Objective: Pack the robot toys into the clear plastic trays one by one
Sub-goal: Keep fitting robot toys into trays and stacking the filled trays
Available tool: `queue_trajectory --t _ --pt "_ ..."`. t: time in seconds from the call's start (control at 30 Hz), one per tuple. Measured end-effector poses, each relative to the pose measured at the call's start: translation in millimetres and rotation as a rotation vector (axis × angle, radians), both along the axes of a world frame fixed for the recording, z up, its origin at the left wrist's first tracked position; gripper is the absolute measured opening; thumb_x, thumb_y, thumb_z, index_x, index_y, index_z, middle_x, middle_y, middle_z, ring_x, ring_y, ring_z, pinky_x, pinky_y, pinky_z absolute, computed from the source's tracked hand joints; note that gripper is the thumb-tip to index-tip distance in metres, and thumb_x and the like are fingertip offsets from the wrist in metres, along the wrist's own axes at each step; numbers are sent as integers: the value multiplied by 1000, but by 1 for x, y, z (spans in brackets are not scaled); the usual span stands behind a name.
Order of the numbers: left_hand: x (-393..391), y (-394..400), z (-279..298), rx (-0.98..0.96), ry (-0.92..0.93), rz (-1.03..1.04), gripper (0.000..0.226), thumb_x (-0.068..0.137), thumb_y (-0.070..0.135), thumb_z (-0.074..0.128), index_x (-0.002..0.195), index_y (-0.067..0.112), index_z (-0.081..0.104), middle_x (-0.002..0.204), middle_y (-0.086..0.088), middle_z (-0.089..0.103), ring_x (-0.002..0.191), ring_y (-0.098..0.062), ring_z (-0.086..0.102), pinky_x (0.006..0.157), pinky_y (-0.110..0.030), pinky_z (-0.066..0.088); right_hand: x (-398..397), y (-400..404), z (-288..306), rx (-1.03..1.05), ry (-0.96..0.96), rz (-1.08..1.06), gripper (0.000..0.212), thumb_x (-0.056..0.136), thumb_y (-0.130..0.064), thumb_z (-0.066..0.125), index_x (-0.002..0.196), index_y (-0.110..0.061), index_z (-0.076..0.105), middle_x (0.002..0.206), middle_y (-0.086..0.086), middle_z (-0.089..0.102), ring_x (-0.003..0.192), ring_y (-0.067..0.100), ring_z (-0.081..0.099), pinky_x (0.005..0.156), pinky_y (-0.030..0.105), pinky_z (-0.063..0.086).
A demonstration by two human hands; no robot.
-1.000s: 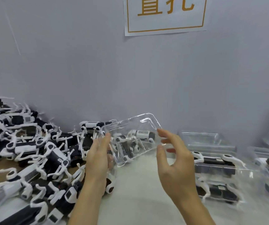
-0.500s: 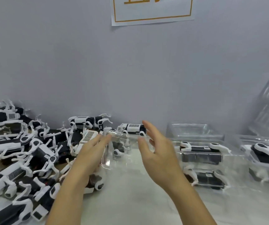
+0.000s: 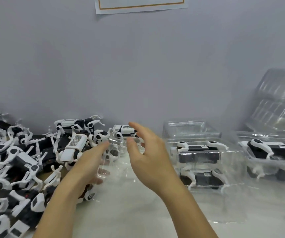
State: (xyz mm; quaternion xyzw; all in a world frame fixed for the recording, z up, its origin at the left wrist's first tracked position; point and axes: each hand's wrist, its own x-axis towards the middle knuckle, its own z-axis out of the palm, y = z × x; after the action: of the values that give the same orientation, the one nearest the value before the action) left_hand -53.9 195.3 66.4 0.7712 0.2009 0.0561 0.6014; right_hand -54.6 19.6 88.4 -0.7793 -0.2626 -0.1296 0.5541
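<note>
Now the tray is lying on the table, just right of the toy pile, and both hands are hovering spread beside it: left, right. Being clear and light, it could be skidding under a careless reach. A second ago it was held up, tilted.

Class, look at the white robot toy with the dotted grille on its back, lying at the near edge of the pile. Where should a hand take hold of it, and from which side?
Grip the robot toy by its blocky white body, fingers across the two long flanks, coming from above. The grille faces up and is uncovered, whereas the thin legs tangle with neighbours in the pile, so pulling a leg would likely drag others. The left hand is nearest.
</note>
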Motion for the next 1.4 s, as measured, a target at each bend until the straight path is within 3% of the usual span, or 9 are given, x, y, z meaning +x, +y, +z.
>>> queue_trajectory --t 0.13,0.33,0.53,0.7,0.87,1.0,1.13,1.23,1.4 --pt "-5 13 2 250 44 46 41 95 64 42 126 40 55 111 8 57 110 -21 56 85 -38 44 4 -7 2 -51 -9 -15 40 101 -26 49 141 -29 51 121 -28 47 112 -14 41 93 1 32" --pt "-11 12 13 199 24 91 36 95 65 42 95 32 58 105 -2 65 94 -20 61 71 -36 51 0 -4 -4 -323 47 100 33 94 -39 60 126 -31 62 108 -19 62 102 -7 55 79 2 40" --pt "-26 25 40 249 -126 133 58 94 68 42 135 29 55 113 0 65 96 -15 58 84 -43 49 -4 -4 -7 -404 2 127 52 88 -49 68 135 -44 50 135 -28 45 130 -6 32 102 17 27" --pt "-36 28 55 -22 -154 161 53 94 64 45 132 29 57 116 -11 66 104 -37 65 92 -57 51 -4 -6 6 -273 -201 85 22 86 -33 76 107 -36 73 107 -23 65 112 -1 54 107 33 38" --pt "-36 16 56 -389 -336 128 58 104 54 28 135 12 54 99 -24 73 91 -41 72 68 -40 59 3 -27 26 43 -256 -1 16 83 -10 78 93 -23 79 81 -15 74 81 -2 68 81 8 45" --pt "-24 3 44 109 -218 134 29 102 14 41 116 2 64 94 -18 72 88 -33 71 82 -42 59 7 -53 38 275 -126 20 20 87 -13 73 92 -32 75 85 -12 76 85 6 72 81 16 53" --pt "-17 -1 20 779 172 -177 25 95 26 57 119 19 61 115 -1 63 95 -20 61 79 -29 49 4 -57 39 412 -26 79 14 91 -14 66 99 -21 74 79 -6 75 73 3 69 69 9 50" --pt "-13 -3 3 869 373 -287 41 93 20 64 132 27 53 134 0 50 104 -15 53 88 -24 45 4 -55 38 446 24 103 15 91 -16 63 101 -17 74 77 -5 75 71 3 68 68 9 50" --pt "-9 3 -14 886 321 -161 29 91 -1 58 112 18 66 123 -6 60 106 -18 62 88 -24 48 6 -52 34 439 85 129 16 88 -18 65 101 -17 74 79 -4 76 74 3 70 70 10 51"
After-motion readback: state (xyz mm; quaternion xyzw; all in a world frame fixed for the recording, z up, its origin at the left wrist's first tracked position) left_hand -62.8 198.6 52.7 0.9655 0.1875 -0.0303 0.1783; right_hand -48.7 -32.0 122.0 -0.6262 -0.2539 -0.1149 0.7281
